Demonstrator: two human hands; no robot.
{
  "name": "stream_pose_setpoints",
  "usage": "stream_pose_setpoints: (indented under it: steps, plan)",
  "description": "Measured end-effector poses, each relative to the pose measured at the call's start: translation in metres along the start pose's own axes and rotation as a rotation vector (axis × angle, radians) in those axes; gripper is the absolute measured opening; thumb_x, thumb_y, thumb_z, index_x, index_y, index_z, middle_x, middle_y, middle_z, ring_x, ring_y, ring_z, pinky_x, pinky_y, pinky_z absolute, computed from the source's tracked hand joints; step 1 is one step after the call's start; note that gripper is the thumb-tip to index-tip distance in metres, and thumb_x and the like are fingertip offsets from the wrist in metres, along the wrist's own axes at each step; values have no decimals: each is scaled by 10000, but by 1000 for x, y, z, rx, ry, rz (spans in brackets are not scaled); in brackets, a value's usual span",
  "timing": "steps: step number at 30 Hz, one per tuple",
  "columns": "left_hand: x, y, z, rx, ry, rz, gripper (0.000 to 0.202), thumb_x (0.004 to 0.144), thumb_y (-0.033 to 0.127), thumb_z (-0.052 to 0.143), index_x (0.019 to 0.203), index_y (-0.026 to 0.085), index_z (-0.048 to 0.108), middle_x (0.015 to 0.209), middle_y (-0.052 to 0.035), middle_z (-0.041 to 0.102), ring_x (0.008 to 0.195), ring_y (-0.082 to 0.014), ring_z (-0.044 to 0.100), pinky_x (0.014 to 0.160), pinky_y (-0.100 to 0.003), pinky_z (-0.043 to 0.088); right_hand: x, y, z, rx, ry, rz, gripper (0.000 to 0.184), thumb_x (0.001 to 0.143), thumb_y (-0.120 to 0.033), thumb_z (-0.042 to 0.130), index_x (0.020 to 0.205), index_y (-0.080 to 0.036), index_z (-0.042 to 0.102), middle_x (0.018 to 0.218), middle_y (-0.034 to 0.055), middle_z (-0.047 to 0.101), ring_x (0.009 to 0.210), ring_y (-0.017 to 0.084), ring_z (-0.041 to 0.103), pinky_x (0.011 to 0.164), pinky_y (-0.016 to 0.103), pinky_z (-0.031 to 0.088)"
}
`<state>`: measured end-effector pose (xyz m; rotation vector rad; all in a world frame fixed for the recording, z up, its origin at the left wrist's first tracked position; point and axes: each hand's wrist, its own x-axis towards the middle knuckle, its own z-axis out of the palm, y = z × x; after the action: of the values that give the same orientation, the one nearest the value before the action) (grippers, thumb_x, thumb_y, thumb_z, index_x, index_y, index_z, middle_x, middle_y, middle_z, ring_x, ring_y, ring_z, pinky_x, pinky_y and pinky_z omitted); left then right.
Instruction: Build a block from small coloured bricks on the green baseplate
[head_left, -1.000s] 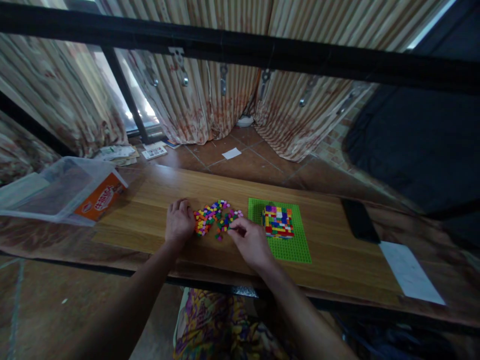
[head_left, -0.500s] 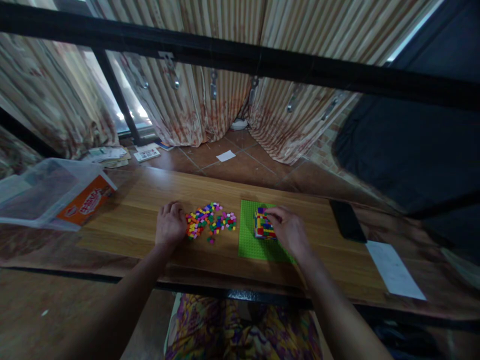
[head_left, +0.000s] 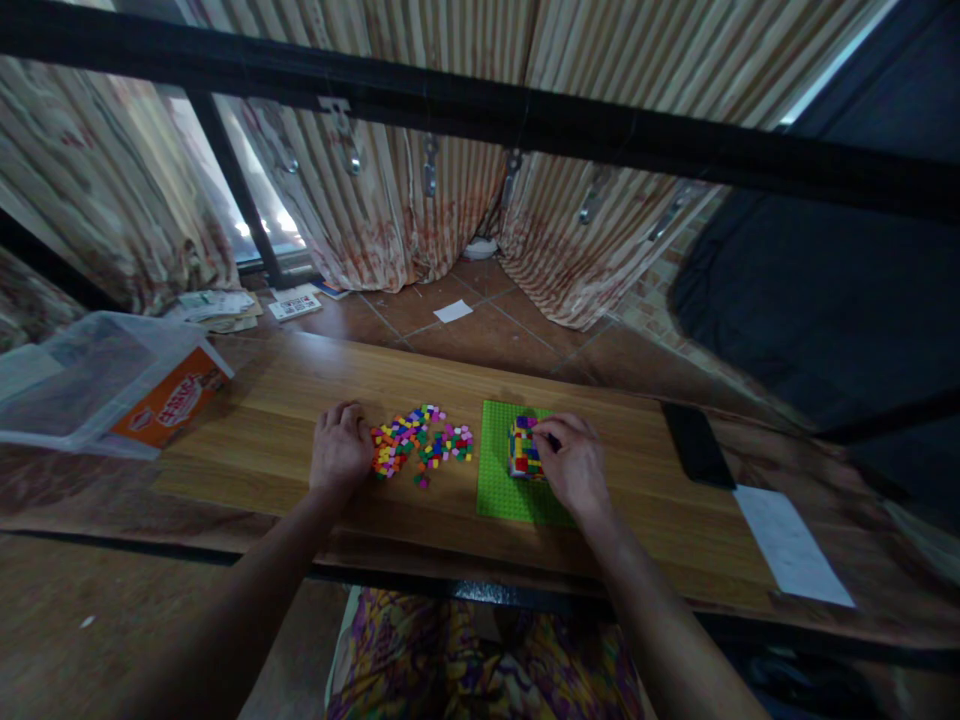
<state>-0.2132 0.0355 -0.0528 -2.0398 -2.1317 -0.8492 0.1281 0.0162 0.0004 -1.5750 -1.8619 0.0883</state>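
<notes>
A small block structure of many coloured toy bricks (head_left: 524, 455) stands on a green studded baseplate (head_left: 491, 480). Over its right side is my right hand (head_left: 576, 462), thumb and forefinger pinched together at the top bricks. Whatever sits between those fingertips is too small to make out, and the hand hides the structure's right part. To the left lies a scattered pile of loose small bricks (head_left: 409, 432) in mixed colours. My left hand (head_left: 343, 447) rests on the table at the pile's left edge with its fingers curled under; their tips are hidden.
A clear plastic box (head_left: 90, 350) with an orange label stands at the table's left end. On the right lie a black phone (head_left: 697, 445) and a white paper sheet (head_left: 793, 545). A dark metal bar (head_left: 465, 95) crosses beyond the wooden table (head_left: 420, 525).
My right hand has shifted slightly, its fingers more bent while still at the top of the brick structure. My left hand and the loose pile look unchanged.
</notes>
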Motion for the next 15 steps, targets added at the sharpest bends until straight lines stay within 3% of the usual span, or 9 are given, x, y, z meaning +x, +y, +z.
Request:
stream_pose_setpoints:
  steps: [11,15]
  plan:
    - [0,2,-2,5,-15,9,236,870,208,399,958,159,613,1071,-160,641,1056,-320,560,958,-480,426,-25,-10,4,-217,11,-65,319,955,-278,464,1126,-203,723,1234,130,608,1124,286,496,972,463,425]
    - [1,2,-2,20,-20,8,245,862,200,397,971,146,610,1089,-171,639,1051,-323,562,952,-483,433,-28,-10,8,-268,21,-68,332,967,-329,469,1166,-210,706,1277,133,587,1156,298,474,970,474,413]
